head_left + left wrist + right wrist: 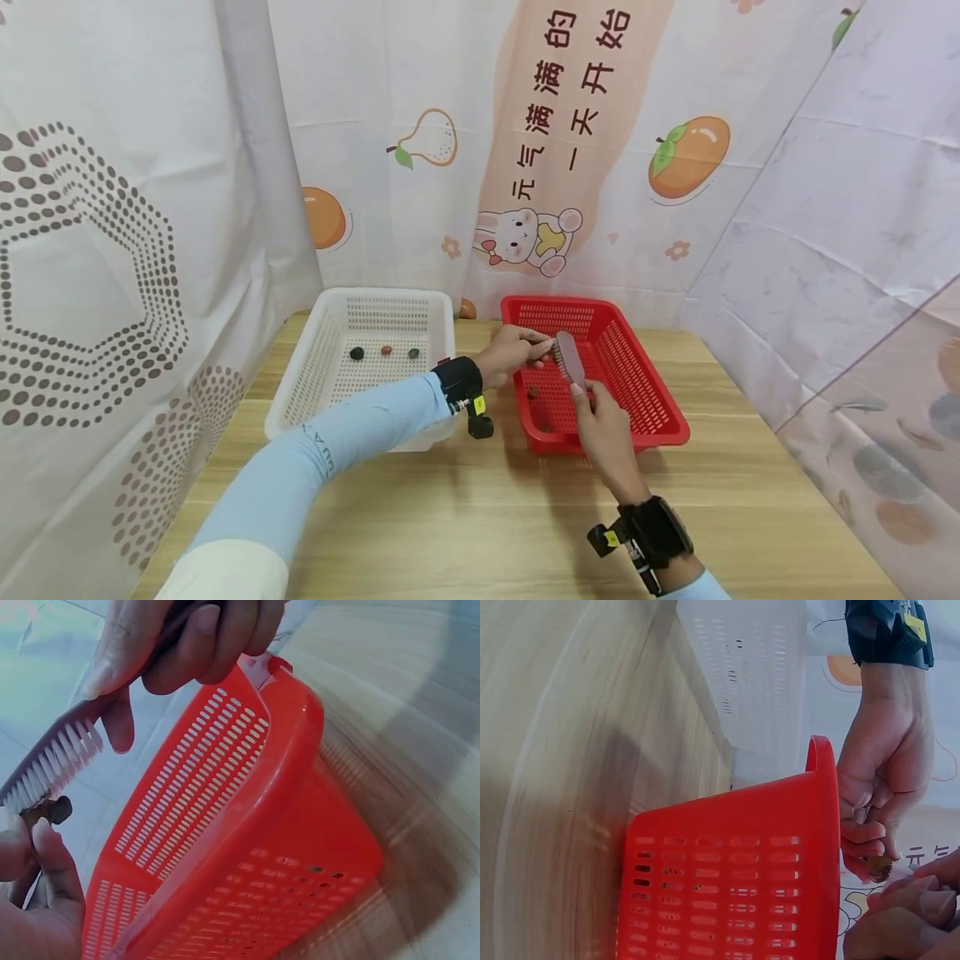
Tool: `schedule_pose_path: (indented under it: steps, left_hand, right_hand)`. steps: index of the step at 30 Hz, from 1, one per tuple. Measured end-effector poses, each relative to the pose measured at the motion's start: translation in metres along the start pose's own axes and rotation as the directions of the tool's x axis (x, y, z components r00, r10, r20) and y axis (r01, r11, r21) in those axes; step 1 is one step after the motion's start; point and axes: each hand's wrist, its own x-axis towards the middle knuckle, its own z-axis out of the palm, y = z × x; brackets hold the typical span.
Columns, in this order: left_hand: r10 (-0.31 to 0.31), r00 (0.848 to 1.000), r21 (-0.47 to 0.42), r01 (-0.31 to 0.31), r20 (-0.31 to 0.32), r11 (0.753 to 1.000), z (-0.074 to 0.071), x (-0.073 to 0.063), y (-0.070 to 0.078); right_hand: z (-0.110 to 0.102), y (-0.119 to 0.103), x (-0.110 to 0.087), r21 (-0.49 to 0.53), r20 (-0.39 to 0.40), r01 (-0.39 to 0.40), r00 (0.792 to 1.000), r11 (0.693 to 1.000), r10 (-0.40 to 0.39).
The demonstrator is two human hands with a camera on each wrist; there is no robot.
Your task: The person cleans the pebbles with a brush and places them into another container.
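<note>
My right hand [606, 429] grips the handle of a brush [570, 360] with a mauve-brown back and pale bristles [56, 769]. Over the left part of the red basket [645, 392], my left hand [506, 354] pinches a small brown, stone-like piece [57, 809] between thumb and fingers. In the left wrist view the bristles meet the top of this piece. The right wrist view shows its yellowish-brown side [880, 868] at the left fingertips. Small brownish lumps [533, 392] lie on the red basket's floor, below the hands.
To the left stands a white basket [300, 367] holding a black stone [357, 354], a reddish one [386, 351] and a grey-green one [414, 353]. Both baskets rest on a wooden table [480, 517]. Printed curtains [360, 75] hang behind and at both sides.
</note>
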Motion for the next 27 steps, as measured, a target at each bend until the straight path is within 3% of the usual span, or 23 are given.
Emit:
schedule_pose_path:
  steps: [3,8,20,23,27]
  left_hand:
    - [0.007,1.000,0.051,-0.008,0.006,0.999,-0.002,-0.001,-0.002]
    - [0.025,0.997,0.195,-0.038,0.070,0.980,-0.001,-0.005,-0.005]
    - [0.036,0.988,0.278,-0.078,0.152,0.957,0.001,-0.013,-0.003]
    - [0.045,0.991,0.235,-0.075,0.130,0.969,-0.001,-0.009,-0.004]
    - [0.048,0.997,0.095,-0.053,0.056,0.994,-0.005,-0.003,-0.004]
  right_hand:
    - [0.001,0.001,-0.001,-0.002,0.000,0.004,1.000,1.000,-0.004]
    - [0.001,0.003,-0.001,0.004,-0.002,0.007,1.000,1.000,-0.007]
    - [-0.001,0.004,0.002,0.003,0.015,0.003,1.000,1.000,-0.003]
    - [0.000,0.005,0.002,0.005,0.015,0.008,1.000,1.000,-0.008]
    - [0.002,0.005,0.001,-0.002,0.016,0.019,1.000,1.000,-0.019]
